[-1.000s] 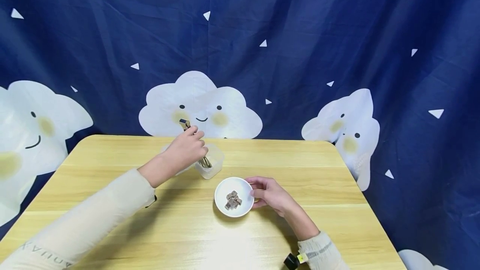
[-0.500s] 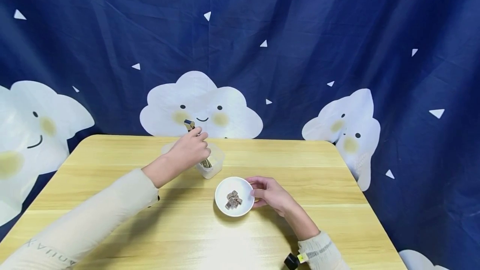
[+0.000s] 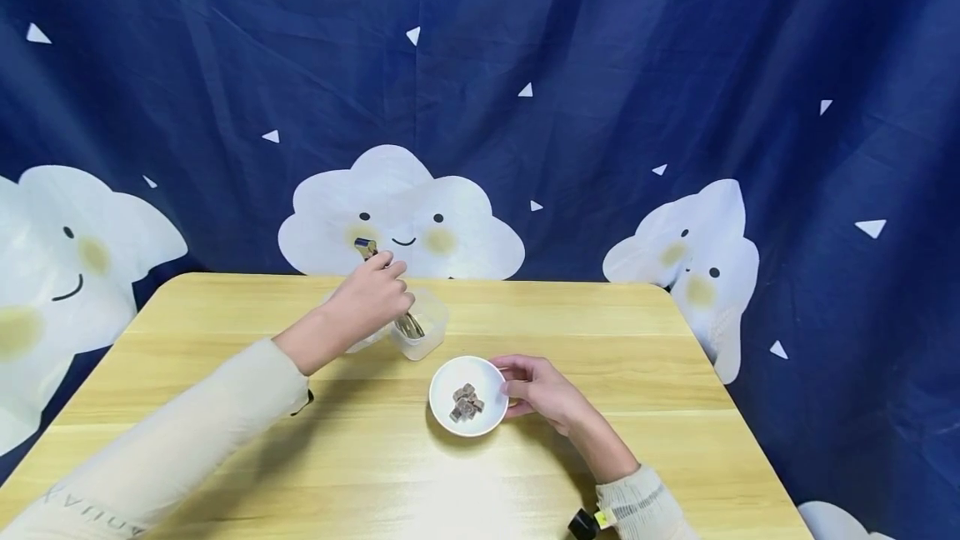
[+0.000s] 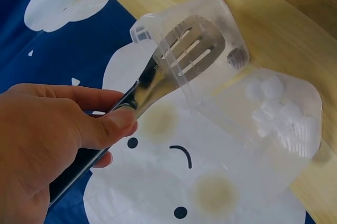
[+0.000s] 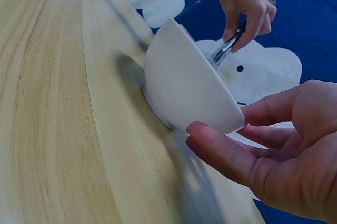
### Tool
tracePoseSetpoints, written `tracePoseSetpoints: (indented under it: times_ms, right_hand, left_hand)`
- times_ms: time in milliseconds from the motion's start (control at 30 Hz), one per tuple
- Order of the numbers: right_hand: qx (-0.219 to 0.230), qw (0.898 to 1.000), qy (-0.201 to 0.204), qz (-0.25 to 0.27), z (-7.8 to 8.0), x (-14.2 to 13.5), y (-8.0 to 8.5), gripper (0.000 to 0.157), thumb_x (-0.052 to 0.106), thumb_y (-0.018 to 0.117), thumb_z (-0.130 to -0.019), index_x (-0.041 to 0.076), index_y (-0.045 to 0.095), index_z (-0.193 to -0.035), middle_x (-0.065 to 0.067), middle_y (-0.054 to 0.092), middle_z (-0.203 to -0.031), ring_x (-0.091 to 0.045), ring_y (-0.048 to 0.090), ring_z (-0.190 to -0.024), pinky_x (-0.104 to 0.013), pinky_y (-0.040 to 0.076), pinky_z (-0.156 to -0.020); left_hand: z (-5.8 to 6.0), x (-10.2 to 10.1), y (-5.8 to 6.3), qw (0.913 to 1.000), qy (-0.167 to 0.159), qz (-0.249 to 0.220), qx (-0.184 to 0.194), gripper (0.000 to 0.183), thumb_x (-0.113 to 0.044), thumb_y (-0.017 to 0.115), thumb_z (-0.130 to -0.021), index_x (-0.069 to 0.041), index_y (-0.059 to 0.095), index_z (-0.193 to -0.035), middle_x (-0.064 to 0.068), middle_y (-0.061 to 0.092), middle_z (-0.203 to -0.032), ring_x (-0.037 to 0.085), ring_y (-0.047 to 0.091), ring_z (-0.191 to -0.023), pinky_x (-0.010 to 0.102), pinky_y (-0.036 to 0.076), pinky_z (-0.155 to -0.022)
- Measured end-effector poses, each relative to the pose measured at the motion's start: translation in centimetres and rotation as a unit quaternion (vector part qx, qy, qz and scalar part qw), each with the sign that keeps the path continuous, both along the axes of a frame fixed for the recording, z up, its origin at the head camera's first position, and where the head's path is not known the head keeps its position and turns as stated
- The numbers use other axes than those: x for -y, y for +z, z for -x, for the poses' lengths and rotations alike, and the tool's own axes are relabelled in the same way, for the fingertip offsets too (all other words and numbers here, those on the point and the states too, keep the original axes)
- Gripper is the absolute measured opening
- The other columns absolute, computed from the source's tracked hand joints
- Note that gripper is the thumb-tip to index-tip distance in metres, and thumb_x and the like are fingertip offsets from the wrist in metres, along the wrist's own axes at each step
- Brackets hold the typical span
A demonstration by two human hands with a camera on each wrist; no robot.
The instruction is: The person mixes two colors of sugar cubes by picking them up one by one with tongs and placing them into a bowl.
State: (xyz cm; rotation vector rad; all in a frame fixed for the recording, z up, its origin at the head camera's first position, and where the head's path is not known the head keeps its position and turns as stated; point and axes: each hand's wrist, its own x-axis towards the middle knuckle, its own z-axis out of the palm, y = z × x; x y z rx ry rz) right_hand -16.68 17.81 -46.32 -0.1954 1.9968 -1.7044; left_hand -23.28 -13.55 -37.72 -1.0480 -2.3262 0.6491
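Note:
My left hand (image 3: 371, 298) pinches metal tongs (image 4: 152, 90) by their arms, thumb on one side and fingers on the other. Their slotted end (image 4: 213, 37) dips into a clear plastic container (image 3: 429, 346). One dark brown cube (image 4: 238, 57) shows in that container, close to the tongs' tip. My right hand (image 3: 543, 390) grips the rim of a white bowl (image 3: 444, 386), thumb and fingers on its right side. The bowl's base meets the table. Several brown cubes (image 3: 467, 403) lie inside the bowl.
A second translucent compartment or container (image 4: 310, 95), holding whitish lumps (image 4: 274, 105), adjoins the first one. Both stand near the far edge of the wooden table (image 3: 585, 315). Behind the table hangs a dark blue curtain (image 3: 480, 65) with cloud prints.
My left hand and the tongs shift slightly right, then back left, with the tongs' end staying in the container. The right hand and bowl stay in place.

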Motion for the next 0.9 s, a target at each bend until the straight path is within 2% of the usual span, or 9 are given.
tracePoseSetpoints:
  times_ms: [200,367,500,633,900]
  right_hand:
    - [-0.001,1.000,0.002,0.002,0.1,0.3,-0.2,0.046,0.001,0.058,-0.098,-0.007,0.053,-0.143,-0.026,0.064,-0.125,-0.020,0.071,-0.096,-0.039,0.065,-0.079]
    - [-0.007,1.000,0.003,-0.001,0.0,0.2,-0.2,0.046,0.000,0.058,-0.097,-0.007,0.053,-0.143,-0.026,0.065,-0.125,-0.021,0.071,-0.096,-0.040,0.065,-0.078]
    - [-0.006,1.000,0.000,-0.002,-0.1,0.2,-0.2,0.045,0.000,0.058,-0.097,-0.007,0.054,-0.142,-0.025,0.065,-0.124,-0.021,0.071,-0.096,-0.041,0.065,-0.079]
    - [-0.002,1.000,0.004,0.001,0.0,0.3,-0.2,0.045,0.000,0.058,-0.097,-0.006,0.055,-0.142,-0.025,0.065,-0.124,-0.022,0.071,-0.097,-0.040,0.065,-0.079]
    - [-0.001,1.000,0.002,0.000,-0.2,0.0,0.0,0.047,0.000,0.057,-0.098,-0.007,0.052,-0.144,-0.028,0.063,-0.128,-0.022,0.071,-0.096,-0.039,0.064,-0.079]
  left_hand:
    - [-0.2,1.0,0.4,0.9993,0.002,-0.029,-0.023,0.019,-0.008,0.082,-0.079,-0.024,0.073,-0.074,-0.005,0.067,-0.067,0.021,0.050,-0.078,0.037,0.035,-0.082]
    - [-0.3,1.9,0.5,0.9977,-0.015,-0.054,-0.038,0.022,-0.003,0.080,-0.080,-0.023,0.073,-0.075,-0.005,0.067,-0.067,0.022,0.048,-0.076,0.037,0.034,-0.080]
    - [-0.2,2.5,0.6,0.9962,-0.016,-0.076,-0.040,0.023,0.000,0.077,-0.083,-0.022,0.073,-0.076,-0.004,0.068,-0.068,0.021,0.045,-0.074,0.037,0.034,-0.079]
    - [-0.4,2.9,1.2,0.9947,-0.014,-0.096,-0.035,0.021,-0.001,0.073,-0.085,-0.021,0.073,-0.078,-0.004,0.070,-0.069,0.021,0.045,-0.074,0.037,0.034,-0.079]
    - [-1.1,2.9,2.5,0.9890,-0.039,-0.133,-0.052,0.017,-0.006,0.071,-0.085,-0.021,0.077,-0.082,-0.004,0.075,-0.074,0.023,0.049,-0.077,0.039,0.038,-0.081]
